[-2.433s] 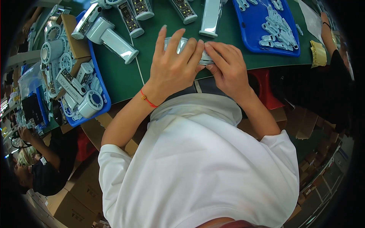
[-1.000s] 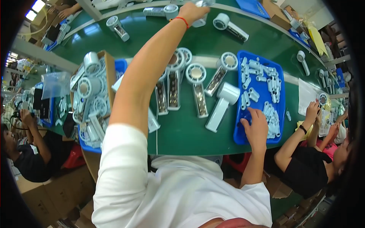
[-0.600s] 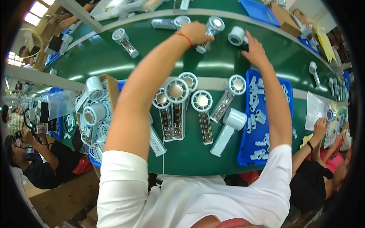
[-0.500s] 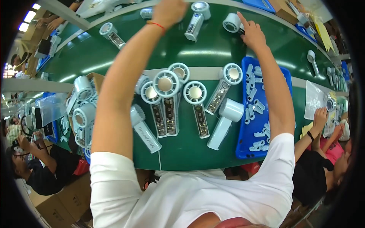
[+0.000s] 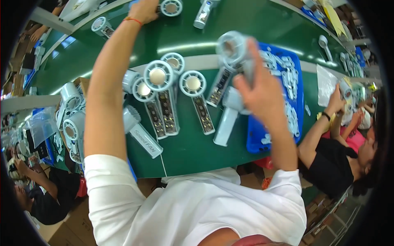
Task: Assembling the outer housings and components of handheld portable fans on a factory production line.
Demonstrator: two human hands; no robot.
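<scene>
My right hand (image 5: pixel 264 96), blurred by motion, grips a pale blue handheld fan (image 5: pixel 230 46). Its round head points away, and my fingers hide most of its handle. Below it lie a fan with an uncovered circuit board (image 5: pixel 219 88) and a closed-handle fan (image 5: pixel 226 125). At the far left, my left hand (image 5: pixel 143 10) is closed at another handheld fan (image 5: pixel 171 7), whose handle is mostly hidden. Several fans with bare boards lie mid-table, among them one fan (image 5: pixel 193 84) and another fan (image 5: pixel 158 78). A fan with lettering on its handle (image 5: pixel 145 139) lies nearer me.
A blue tray (image 5: pixel 254 143) of small pale blue plastic parts stands under my right forearm. More fans (image 5: pixel 74 127) are piled at left. Far on the green table (image 5: pixel 188 45) lie a fan (image 5: pixel 202 16) and another fan (image 5: pixel 101 26). A co-worker's hand (image 5: pixel 336 100) works at right.
My right hand has drawn a fan from the far side toward me, above the tray's left edge. My left hand has moved left, and a fan head now shows beside its fingers. The view has shifted slightly.
</scene>
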